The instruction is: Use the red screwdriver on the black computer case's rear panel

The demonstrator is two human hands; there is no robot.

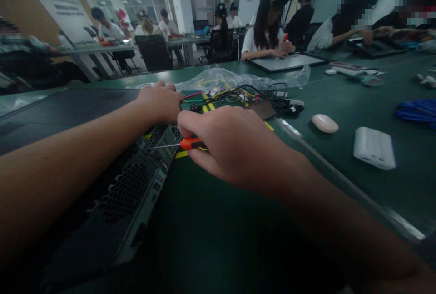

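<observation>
A black desktop computer case (78, 103) lies on its side at the left, with its metal rear panel (127, 189), honeycomb vents and ports facing me. My left hand (160, 103) is on the far rear corner of the case, fingers bent over its edge; the fingertips are hidden. In my right hand (235, 144) is a screwdriver (190, 143) with an orange and black handle, held in closed fingers. Its thin metal shaft points left, the tip at the rear panel near the slot covers. Whether the tip sits in a screw I cannot tell.
Behind my hands lie tangled cables (255, 96) and clear plastic wrap (221, 78). A pale rounded object (324, 123), a white box-shaped device (374, 147) and a blue bundle (417, 112) are to the right on the green table (211, 230). Across it, a person works over a flat panel (289, 61).
</observation>
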